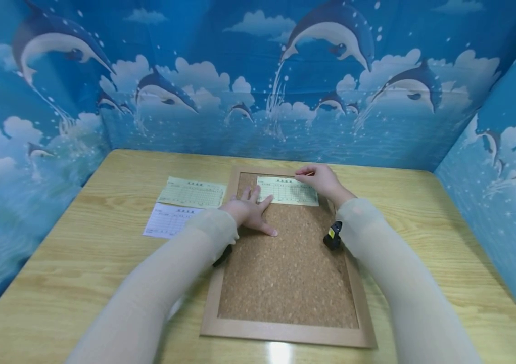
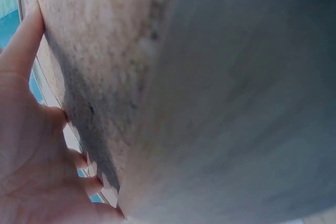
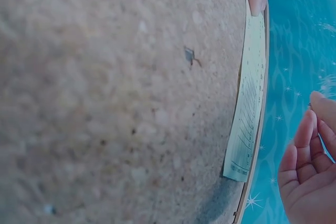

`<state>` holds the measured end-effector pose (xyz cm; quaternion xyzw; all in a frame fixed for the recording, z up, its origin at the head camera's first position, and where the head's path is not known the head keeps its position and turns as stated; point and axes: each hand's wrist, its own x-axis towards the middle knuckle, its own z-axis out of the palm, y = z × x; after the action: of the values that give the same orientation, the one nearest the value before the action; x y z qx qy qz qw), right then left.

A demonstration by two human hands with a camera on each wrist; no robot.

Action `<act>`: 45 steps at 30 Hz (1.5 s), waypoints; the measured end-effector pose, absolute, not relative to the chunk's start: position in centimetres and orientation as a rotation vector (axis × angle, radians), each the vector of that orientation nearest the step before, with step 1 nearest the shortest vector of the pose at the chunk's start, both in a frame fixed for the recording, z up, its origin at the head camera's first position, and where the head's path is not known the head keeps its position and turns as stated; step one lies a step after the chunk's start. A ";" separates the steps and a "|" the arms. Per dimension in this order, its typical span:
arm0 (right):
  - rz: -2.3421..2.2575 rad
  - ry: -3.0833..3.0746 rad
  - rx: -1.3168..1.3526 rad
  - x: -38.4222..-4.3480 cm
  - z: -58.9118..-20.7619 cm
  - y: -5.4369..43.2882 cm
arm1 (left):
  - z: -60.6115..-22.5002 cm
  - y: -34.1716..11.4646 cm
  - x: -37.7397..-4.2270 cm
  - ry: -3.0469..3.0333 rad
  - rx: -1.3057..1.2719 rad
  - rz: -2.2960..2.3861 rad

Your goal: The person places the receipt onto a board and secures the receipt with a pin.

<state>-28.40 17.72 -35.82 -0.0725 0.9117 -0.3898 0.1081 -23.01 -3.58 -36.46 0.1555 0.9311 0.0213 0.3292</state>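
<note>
A cork board (image 1: 285,273) in a wooden frame lies on the table. Near its top lies a pale green printed slip (image 1: 291,194), also visible in the right wrist view. My left hand (image 1: 250,212) rests spread on the board, fingertips at the slip's left edge. At the slip's upper right corner, my right hand (image 1: 321,181) has thumb and index finger pinched together. In the right wrist view, a tiny dark pin-like thing (image 3: 310,106) shows between those fingertips; its exact kind is too small to make out.
Left of the board lie another green slip (image 1: 191,193) and a white slip (image 1: 167,221), partly covered by my left arm. A blue dolphin-print curtain (image 1: 221,126) rises behind the wooden table (image 1: 80,273) and along both sides.
</note>
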 end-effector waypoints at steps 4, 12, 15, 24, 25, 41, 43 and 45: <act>-1.131 2.694 -0.209 -28.6 -36.0 17.6 | -36.4 -3.6 -23.0 2.441 0.407 0.051; -1.090 2.703 -0.179 -29.1 -36.4 17.5 | -36.4 -3.5 -23.0 2.440 0.414 0.043; -1.077 2.698 -0.187 -29.3 -36.5 17.4 | -36.5 -3.6 -23.1 2.438 0.411 0.035; -1.095 2.654 -0.200 -29.7 -36.9 17.0 | -37.5 -3.4 -23.7 2.427 0.380 0.023; -1.095 2.655 -0.194 -29.7 -36.9 16.9 | -37.8 -3.4 -23.9 2.423 0.377 0.017; -1.153 2.592 -0.127 -30.4 -37.3 16.3 | -38.0 -3.5 -24.0 2.434 0.394 0.000; -1.160 2.584 -0.119 -30.5 -37.4 16.3 | -38.2 -3.4 -24.1 2.436 0.391 0.004; -1.165 2.577 -0.112 -30.6 -37.4 16.3 | -38.5 -3.4 -24.3 2.437 0.386 0.003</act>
<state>-30.57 16.32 -37.43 -0.0390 0.8994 -0.4068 0.1549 -24.31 -3.39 -38.50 0.1476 0.9320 0.0013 0.3309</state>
